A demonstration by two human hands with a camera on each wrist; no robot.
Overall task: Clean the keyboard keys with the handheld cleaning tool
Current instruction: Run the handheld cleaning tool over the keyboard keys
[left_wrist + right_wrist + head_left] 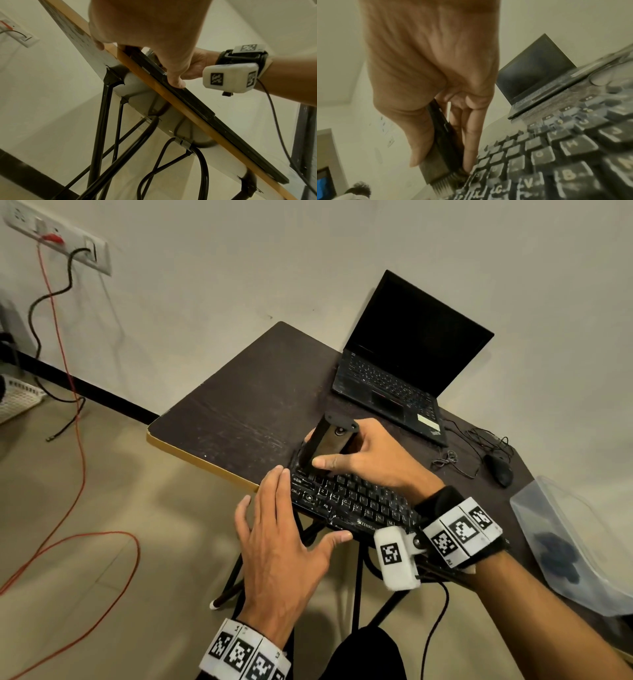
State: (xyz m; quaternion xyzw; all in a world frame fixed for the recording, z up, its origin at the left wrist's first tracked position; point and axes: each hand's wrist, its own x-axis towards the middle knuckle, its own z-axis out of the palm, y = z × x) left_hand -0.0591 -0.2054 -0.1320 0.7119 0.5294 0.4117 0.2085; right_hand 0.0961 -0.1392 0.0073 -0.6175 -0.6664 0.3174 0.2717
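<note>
Head view: a black keyboard lies along the near edge of a dark counter. The right hand has its fingers wrapped around a black cleaning tool, held upright over the keyboard's far left keys. The left hand lies flat with straight fingers on the keyboard's left end. A laptop stands open farther back, a mouse to the right. Left wrist view: from below, the left thumb presses the keyboard's front edge, and black counter legs show. Right wrist view: only here do the tool's bristles appear, touching the blurred keys.
</note>
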